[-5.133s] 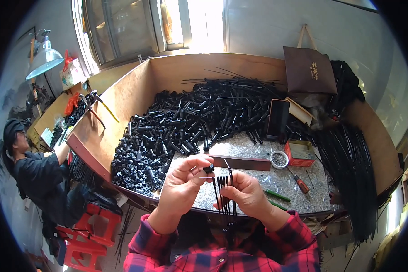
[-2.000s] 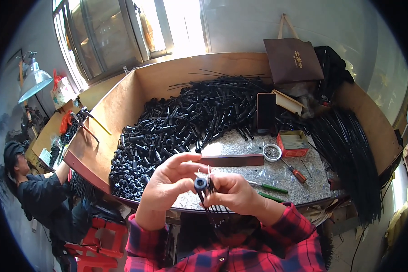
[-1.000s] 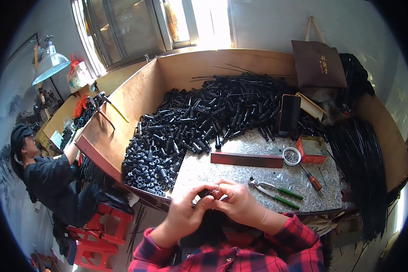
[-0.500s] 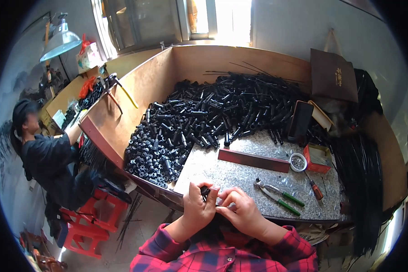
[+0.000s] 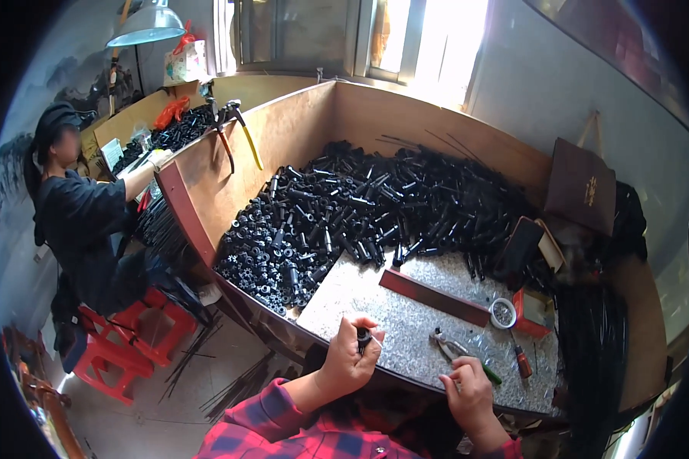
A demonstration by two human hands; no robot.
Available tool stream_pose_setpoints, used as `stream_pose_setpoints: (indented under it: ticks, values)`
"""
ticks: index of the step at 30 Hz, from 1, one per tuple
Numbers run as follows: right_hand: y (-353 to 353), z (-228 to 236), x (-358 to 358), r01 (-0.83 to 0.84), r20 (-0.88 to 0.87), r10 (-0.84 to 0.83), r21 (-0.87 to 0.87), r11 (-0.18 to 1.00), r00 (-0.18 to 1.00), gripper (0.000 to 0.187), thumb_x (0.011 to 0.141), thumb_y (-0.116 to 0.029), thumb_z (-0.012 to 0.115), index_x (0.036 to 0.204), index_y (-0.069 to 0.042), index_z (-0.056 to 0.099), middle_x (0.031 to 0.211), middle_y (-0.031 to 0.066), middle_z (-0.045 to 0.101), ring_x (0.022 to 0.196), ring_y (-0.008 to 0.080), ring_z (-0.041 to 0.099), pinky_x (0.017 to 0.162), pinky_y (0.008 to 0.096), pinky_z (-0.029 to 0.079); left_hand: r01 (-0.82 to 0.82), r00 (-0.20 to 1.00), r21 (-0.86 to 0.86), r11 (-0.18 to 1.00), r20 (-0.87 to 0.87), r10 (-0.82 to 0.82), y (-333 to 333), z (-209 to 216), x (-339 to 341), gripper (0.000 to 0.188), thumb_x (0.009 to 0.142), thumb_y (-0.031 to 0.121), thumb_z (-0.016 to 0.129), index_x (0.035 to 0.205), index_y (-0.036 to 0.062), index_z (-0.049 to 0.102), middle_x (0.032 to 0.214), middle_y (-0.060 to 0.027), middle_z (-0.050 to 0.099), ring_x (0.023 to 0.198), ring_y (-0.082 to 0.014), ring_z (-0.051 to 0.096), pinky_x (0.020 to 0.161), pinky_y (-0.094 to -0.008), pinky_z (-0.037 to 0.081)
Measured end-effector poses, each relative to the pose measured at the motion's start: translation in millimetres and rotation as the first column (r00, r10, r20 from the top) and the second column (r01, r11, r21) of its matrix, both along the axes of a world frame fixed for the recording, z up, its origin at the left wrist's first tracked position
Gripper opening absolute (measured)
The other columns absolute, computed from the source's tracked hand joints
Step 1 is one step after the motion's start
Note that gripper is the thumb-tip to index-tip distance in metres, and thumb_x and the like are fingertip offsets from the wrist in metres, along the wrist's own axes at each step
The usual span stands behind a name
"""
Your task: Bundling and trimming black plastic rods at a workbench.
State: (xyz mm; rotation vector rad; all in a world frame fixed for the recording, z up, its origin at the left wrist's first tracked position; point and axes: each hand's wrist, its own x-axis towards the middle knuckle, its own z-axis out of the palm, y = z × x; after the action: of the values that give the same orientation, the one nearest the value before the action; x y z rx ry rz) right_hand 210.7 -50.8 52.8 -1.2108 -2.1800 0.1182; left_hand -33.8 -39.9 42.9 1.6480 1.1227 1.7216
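In my left hand [image 5: 347,357], closed fingers grip a short black cylindrical part [image 5: 363,340], its hollow end facing up. A pale sliver shows beside the thumb, too small to name. My right hand [image 5: 471,392] is over the handles of the green-handled pliers [image 5: 491,372], which lie on the speckled board [image 5: 360,294]. The thumb is apart from the bent fingers, and one handle is hidden beneath the hand. Beyond the board is a big heap of black tubular parts [image 5: 375,191], with small ring-like pieces [image 5: 260,264] at its left.
Across the board lies a dark red bar [image 5: 436,298]. To its right are a white cup of small bits [image 5: 503,312], a red box [image 5: 534,310] and a screwdriver [image 5: 522,361]. Long black strands [image 5: 593,344] hang at right. A co-worker [image 5: 84,214] sits left, beyond the wooden partition [image 5: 199,187].
My right hand has left the black part and moved right to the pliers. My left hand keeps its hold on the part. The whole view has shifted and tilted.
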Motion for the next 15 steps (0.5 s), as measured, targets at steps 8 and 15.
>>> stream_pose_setpoints:
  ticks: [8, 15]
  values:
    - [0.0, -19.9, 43.9, 0.202, 0.363, -0.18, -0.023, 0.979, 0.914, 0.03, 0.073, -0.019, 0.072, 0.085, -0.002, 0.051, 0.105, 0.0177, 0.052, 0.095, 0.0356, 0.053, 0.08, 0.0422, 0.046, 0.204, 0.97, -0.259, 0.944, 0.185, -0.159, 4.4, -8.8, -7.5, 0.021, 0.091, 0.014, 0.061, 0.091, 0.0054, 0.042, 0.094, -0.0069, 0.056, 0.076, -0.007, 0.048, 0.068, -0.0227, 0.042]
    - [14.6, -28.3, 57.0, 0.221, 0.414, -0.185, -0.04, 0.974, 0.891, 0.027, 0.075, -0.024, 0.07, 0.082, -0.003, 0.055, 0.095, 0.0167, 0.056, 0.089, 0.035, 0.055, 0.079, 0.0416, 0.045, 0.184, 0.982, -0.29, 0.939, 0.097, -0.162, 0.8, 2.8, -11.8, 0.02, 0.091, 0.013, 0.06, 0.083, 0.0055, 0.044, 0.089, -0.0056, 0.058, 0.078, -0.008, 0.049, 0.069, -0.0248, 0.043]
